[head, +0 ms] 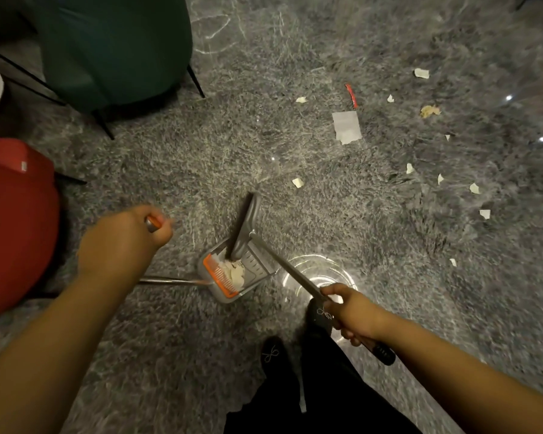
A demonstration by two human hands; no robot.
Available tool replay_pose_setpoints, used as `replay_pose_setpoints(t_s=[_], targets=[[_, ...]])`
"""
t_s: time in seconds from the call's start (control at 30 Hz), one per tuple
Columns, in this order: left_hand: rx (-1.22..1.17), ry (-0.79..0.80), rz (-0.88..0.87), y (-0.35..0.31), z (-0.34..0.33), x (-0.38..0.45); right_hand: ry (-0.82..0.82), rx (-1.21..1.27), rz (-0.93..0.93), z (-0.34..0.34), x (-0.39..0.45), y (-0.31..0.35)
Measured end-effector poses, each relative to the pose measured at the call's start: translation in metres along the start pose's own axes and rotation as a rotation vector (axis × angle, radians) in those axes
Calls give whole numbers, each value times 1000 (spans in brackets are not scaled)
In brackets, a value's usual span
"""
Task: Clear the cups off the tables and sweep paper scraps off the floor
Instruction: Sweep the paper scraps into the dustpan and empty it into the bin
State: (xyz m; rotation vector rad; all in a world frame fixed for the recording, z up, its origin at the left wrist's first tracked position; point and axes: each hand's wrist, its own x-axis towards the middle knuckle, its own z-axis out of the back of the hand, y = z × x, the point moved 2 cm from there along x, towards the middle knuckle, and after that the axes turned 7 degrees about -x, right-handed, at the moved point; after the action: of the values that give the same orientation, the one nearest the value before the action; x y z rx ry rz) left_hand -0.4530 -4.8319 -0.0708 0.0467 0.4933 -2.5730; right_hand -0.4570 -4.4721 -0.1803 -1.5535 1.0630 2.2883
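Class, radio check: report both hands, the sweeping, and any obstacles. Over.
Left hand grips dustpan handle; right hand grips broom handle. Broom head in dustpan, scraps inside. Paper scraps remain on carpet, right. Chairs left.

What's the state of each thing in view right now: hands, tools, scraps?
left hand: grips the dustpan handle
right hand: grips the broom handle
dustpan: on the carpet, paper scraps inside
broom: head down in the dustpan
white paper piece: lying flat on the carpet, not swept
red scrap: on the carpet, not swept
small paper scraps: scattered on the carpet
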Motion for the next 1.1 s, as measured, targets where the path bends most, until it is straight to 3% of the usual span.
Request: replay_pose_setpoints(t_s=[0.27, 0.67, 0.93, 1.1], targets=[[-81, -55, 69, -3, 12, 21, -214, -33, 53, 53, 4, 32], [62, -28, -98, -89, -2, 154, -390, -90, -15, 204, 82, 89], [92, 9, -115, -159, -22, 264, -416, -290, -67, 296, 156, 131], [123, -3, -175, -189, -42, 295, -344, -416, -93, 300, 192, 148]])
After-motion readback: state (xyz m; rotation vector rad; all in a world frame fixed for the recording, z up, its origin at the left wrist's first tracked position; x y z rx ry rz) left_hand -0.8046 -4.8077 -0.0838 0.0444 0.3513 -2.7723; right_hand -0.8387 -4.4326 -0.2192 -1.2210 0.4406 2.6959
